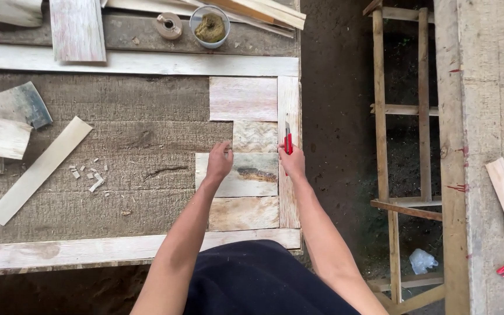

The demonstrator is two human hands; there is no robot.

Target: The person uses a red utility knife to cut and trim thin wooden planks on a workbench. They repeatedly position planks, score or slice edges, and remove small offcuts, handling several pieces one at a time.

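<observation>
Two hands: right hand (pixel 292 161) fingers closed around red knife (pixel 288 140), handle half-hidden; left hand (pixel 219 160) fingers spread on plank (pixel 246 175).

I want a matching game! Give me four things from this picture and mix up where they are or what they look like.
Things:
1. red utility knife
2. round tub
3. clear plastic bag
4. loose pale strip

Places or states:
A. lying slanted on the board, left of the left hand
B. down on the dark ground beside the wooden frame
C. held in the right hand, blade pointing away
D. at the far edge of the bench, with brownish stuff inside

Pairs: 1-C, 2-D, 3-B, 4-A
</observation>
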